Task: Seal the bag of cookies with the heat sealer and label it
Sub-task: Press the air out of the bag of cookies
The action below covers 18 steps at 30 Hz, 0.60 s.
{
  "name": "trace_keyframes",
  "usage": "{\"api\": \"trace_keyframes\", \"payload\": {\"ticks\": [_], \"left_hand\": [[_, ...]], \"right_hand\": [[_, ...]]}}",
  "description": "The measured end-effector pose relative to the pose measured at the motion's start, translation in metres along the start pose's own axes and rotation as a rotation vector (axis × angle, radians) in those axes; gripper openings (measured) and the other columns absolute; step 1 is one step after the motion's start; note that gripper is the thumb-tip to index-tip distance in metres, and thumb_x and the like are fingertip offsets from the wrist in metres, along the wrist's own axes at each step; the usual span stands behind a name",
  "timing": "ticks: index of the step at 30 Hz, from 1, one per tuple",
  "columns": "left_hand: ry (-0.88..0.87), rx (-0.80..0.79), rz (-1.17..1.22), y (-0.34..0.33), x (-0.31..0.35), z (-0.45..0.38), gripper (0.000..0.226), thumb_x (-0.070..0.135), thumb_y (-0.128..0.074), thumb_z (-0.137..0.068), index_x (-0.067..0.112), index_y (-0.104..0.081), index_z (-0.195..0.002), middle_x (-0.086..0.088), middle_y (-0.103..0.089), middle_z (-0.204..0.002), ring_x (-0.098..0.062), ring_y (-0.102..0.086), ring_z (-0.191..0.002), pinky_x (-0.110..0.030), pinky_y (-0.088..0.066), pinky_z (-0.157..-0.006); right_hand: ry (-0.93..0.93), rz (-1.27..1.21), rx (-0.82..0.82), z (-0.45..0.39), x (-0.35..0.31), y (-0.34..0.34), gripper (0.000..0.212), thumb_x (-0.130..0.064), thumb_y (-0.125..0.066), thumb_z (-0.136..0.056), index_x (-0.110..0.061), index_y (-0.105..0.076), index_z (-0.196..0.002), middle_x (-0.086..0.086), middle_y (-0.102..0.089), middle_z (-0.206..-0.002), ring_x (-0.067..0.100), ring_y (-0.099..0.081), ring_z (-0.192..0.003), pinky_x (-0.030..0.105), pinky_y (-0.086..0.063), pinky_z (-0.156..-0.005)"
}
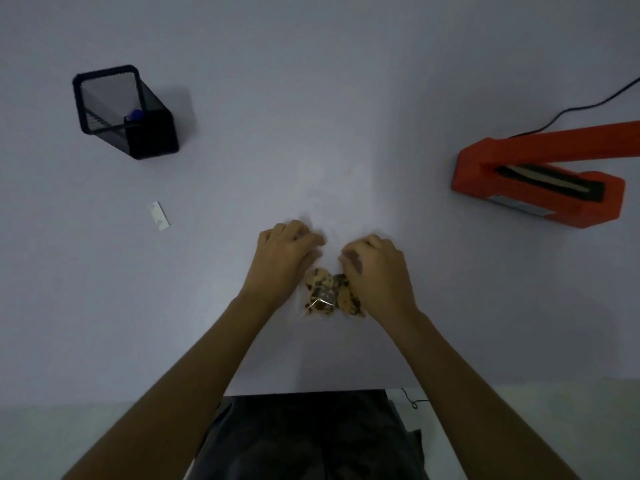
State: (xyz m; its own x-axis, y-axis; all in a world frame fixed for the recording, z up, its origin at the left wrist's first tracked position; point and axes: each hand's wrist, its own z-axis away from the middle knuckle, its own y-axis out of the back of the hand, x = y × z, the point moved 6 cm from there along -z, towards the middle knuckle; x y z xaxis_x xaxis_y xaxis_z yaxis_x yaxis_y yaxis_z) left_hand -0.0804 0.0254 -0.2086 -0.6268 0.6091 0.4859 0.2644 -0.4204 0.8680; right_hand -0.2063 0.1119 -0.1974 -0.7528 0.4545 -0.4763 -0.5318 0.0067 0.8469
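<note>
A clear plastic bag of chocolate-chip cookies (pixel 329 295) lies on the white table (pixel 311 133) just in front of me. My left hand (pixel 284 258) and my right hand (pixel 375 268) both rest on the bag's upper part, fingers curled and pinching the clear plastic above the cookies. The bag's open end is hard to make out against the table. The orange heat sealer (pixel 540 181) sits at the right with its arm raised. A small white label (pixel 159 215) lies on the table to the left.
A black mesh pen holder (pixel 121 112) with a blue-capped pen (pixel 134 115) stands at the far left. The sealer's black cord (pixel 588 105) runs off to the upper right. The table's near edge is at my lap.
</note>
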Motion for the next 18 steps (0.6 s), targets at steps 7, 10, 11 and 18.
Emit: {"api": "trace_keyframes", "payload": {"ticks": [7, 10, 11, 18], "left_hand": [[0.065, -0.088, 0.127, 0.001, -0.007, -0.009, 0.015, 0.023, -0.066, -0.085, 0.019, -0.062, -0.099, 0.004, -0.060, -0.086, -0.018, -0.057, -0.081, -0.033, -0.041, -0.073], [0.059, -0.080, 0.145, 0.002, -0.005, -0.008, 0.015, 0.019, -0.067, -0.084, 0.015, -0.062, -0.097, 0.001, -0.060, -0.083, -0.019, -0.056, -0.078, -0.033, -0.044, -0.071], [0.052, -0.077, 0.142, 0.003, -0.004, -0.008, 0.015, 0.018, -0.068, -0.084, 0.014, -0.062, -0.098, 0.000, -0.061, -0.084, -0.020, -0.056, -0.079, -0.032, -0.043, -0.071], [-0.015, -0.086, 0.064, 0.005, 0.000, -0.011, 0.025, 0.019, -0.069, -0.083, 0.013, -0.061, -0.107, -0.005, -0.059, -0.093, -0.024, -0.054, -0.085, -0.040, -0.048, -0.073]], "right_hand": [[-0.030, -0.011, -0.039, -0.010, 0.006, -0.002, 0.012, -0.028, -0.068, -0.084, -0.019, -0.067, -0.077, -0.004, -0.061, -0.078, 0.021, -0.054, -0.082, 0.039, -0.044, -0.077], [-0.079, -0.061, -0.008, -0.006, 0.033, 0.009, 0.014, -0.027, -0.072, -0.082, -0.020, -0.065, -0.072, -0.006, -0.061, -0.072, 0.020, -0.055, -0.074, 0.045, -0.049, -0.074], [-0.086, -0.067, -0.004, -0.004, 0.038, 0.012, 0.014, -0.027, -0.072, -0.082, -0.020, -0.064, -0.072, -0.005, -0.062, -0.072, 0.020, -0.055, -0.073, 0.046, -0.050, -0.073], [0.010, -0.064, 0.051, -0.012, 0.018, 0.007, 0.045, -0.042, -0.076, -0.075, -0.018, -0.064, -0.111, 0.005, -0.056, -0.117, 0.025, -0.050, -0.111, 0.047, -0.045, -0.094]]}}
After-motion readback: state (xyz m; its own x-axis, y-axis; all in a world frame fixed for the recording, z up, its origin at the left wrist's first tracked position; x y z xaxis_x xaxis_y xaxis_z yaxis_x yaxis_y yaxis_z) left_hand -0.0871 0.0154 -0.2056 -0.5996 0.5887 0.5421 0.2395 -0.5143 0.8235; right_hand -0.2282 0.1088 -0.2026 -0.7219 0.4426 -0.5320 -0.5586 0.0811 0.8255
